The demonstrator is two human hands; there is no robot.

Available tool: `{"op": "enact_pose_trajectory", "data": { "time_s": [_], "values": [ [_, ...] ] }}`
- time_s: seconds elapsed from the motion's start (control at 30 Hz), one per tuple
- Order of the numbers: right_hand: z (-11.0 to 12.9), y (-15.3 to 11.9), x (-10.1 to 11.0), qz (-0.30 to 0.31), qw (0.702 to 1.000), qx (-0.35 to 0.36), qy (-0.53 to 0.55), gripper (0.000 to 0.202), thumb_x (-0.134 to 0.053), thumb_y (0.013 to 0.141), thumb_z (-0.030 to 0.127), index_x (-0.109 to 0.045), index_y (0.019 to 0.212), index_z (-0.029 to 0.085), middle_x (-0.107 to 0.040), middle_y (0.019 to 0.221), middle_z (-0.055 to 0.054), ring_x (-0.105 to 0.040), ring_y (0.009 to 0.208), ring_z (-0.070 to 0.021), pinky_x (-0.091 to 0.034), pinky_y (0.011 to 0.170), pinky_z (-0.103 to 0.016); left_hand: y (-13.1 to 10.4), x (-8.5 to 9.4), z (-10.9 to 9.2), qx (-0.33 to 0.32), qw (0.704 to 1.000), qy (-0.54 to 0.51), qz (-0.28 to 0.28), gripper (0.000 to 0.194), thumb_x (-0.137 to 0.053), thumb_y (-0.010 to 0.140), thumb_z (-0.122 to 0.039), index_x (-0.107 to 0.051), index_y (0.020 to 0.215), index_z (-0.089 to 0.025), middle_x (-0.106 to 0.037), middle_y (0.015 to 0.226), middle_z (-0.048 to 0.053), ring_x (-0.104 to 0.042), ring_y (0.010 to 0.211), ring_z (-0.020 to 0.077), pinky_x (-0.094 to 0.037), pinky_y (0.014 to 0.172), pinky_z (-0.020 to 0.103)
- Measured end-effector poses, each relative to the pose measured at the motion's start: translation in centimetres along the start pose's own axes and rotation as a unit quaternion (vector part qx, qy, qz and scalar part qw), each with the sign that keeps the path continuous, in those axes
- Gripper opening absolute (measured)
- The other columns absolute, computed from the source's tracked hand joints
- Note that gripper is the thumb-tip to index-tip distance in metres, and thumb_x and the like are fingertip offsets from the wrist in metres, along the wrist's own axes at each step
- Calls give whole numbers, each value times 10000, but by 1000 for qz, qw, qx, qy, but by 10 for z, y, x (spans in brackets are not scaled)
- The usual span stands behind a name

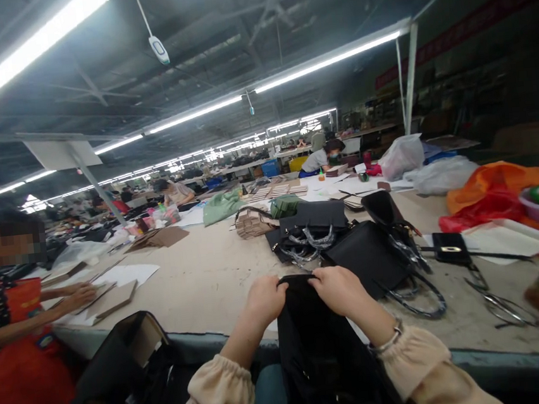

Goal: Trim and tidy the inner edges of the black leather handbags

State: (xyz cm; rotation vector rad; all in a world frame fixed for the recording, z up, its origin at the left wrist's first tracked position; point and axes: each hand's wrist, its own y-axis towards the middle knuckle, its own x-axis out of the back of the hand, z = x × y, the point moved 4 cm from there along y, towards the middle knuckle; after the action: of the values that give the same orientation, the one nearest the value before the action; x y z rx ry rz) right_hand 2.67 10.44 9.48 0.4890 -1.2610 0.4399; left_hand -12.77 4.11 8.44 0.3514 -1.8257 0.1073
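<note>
A black bag (319, 349) hangs open at the table's front edge, its dark inside facing me. My left hand (266, 301) pinches the left end of its top rim, and my right hand (339, 289) grips the right end. Both hands have their fingers closed on the black material. Just beyond them lie several black handbags (363, 253) with handles wrapped in clear plastic. What is inside the held bag is too dark to make out.
Scissors (511, 309), a black pouch (449, 248) and red and orange bags (497, 186) lie on the right of the table (195, 279). At left, a person in a red apron (26, 371) handles brown panels (114, 301). Black bags (127, 362) stand below the table's left edge.
</note>
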Motion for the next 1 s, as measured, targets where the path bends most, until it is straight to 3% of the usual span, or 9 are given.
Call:
{"op": "enact_pose_trajectory", "data": {
  "time_s": [0.23,0.47,0.67,0.83,1.0],
  "values": [
    [-18,4,-1,-7,997,49,67,332,-402,874,374,-693,803,230,-705,843,-74,-645,835,-236,-418,691,-306,6,0,-9,2,997,70,24,373,-404,871,-365,-699,757,-168,-700,776,101,-624,747,205,-417,669,278],
    [-39,17,-6,25,970,96,221,270,-457,842,325,-682,992,335,-699,994,13,-622,950,-192,-419,791,-270,12,0,-19,2,994,99,42,376,-420,869,-378,-666,665,-180,-637,603,35,-538,554,143,-295,517,241],
    [-43,19,-3,43,969,109,219,269,-453,858,318,-707,939,277,-707,922,-20,-631,885,-179,-416,747,-237,18,-1,-24,-6,992,118,40,338,-446,865,-353,-615,625,-186,-599,571,11,-523,549,129,-276,522,236],
    [-45,12,-1,29,978,94,182,272,-455,856,299,-704,957,255,-705,913,-40,-628,881,-186,-406,746,-241,9,-1,-30,-51,987,146,34,391,-382,904,-383,-606,645,-194,-620,600,25,-558,587,151,-282,554,257],
    [-45,11,-3,33,977,91,190,258,-480,841,305,-707,952,257,-707,890,-40,-628,874,-196,-407,760,-244,5,2,-33,-59,992,98,46,313,-452,874,-383,-647,709,-203,-653,652,22,-561,588,149,-297,538,251]
  ]
}}
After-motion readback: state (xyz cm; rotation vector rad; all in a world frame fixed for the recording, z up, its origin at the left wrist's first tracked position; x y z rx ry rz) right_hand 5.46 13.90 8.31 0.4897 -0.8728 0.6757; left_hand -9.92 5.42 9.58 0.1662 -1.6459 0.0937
